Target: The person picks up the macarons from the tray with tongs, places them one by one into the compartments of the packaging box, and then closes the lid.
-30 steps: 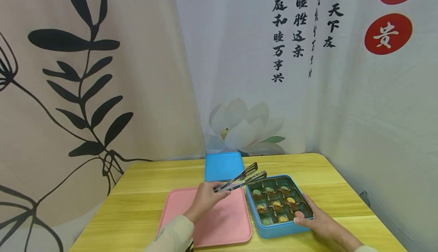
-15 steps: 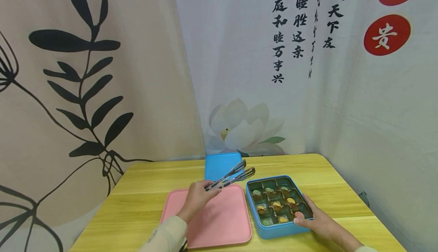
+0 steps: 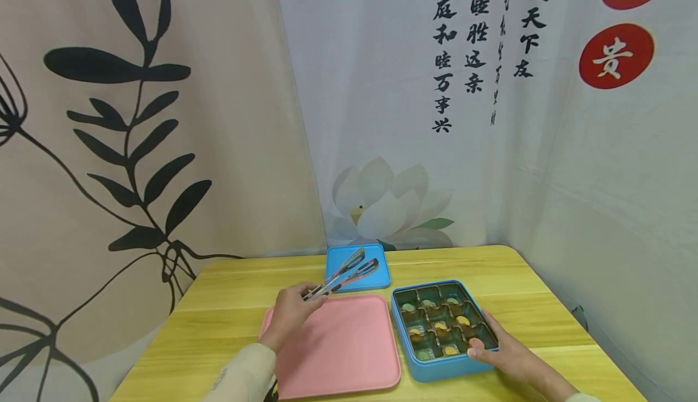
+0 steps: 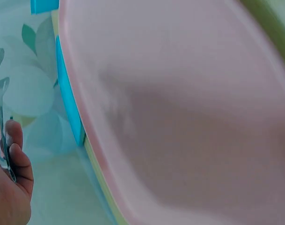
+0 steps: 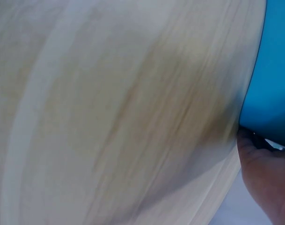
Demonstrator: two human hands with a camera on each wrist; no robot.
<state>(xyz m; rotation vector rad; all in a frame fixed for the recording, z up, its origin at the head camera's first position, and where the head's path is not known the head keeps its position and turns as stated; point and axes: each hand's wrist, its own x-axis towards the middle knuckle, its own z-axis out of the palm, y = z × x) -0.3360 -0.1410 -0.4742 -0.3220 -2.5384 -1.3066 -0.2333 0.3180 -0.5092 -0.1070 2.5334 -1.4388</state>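
Note:
In the head view my left hand (image 3: pixel 291 314) grips metal tongs (image 3: pixel 346 274) by their handle end. The two slotted tips stand apart with nothing between them, over the far side of a pink tray (image 3: pixel 349 359). Part of this grip shows in the left wrist view, where fingers (image 4: pixel 20 161) curl round the tongs. My right hand (image 3: pixel 509 350) holds the near right corner of a blue box (image 3: pixel 452 370), thumb over the rim and fingers along the side. Dark compartments fill the box, several holding small yellow or greenish pieces.
A blue lid or shallow tray (image 3: pixel 339 256) lies behind the pink tray, partly covered from view by the tongs. Everything stands on a yellow wood-grain table (image 3: pixel 207 323). Printed cloth (image 3: pixel 240 117) hangs behind and to the right.
My left hand has moved left with the tongs, from beside the blue box to over the pink tray's far left. My right hand and the box have stayed in place.

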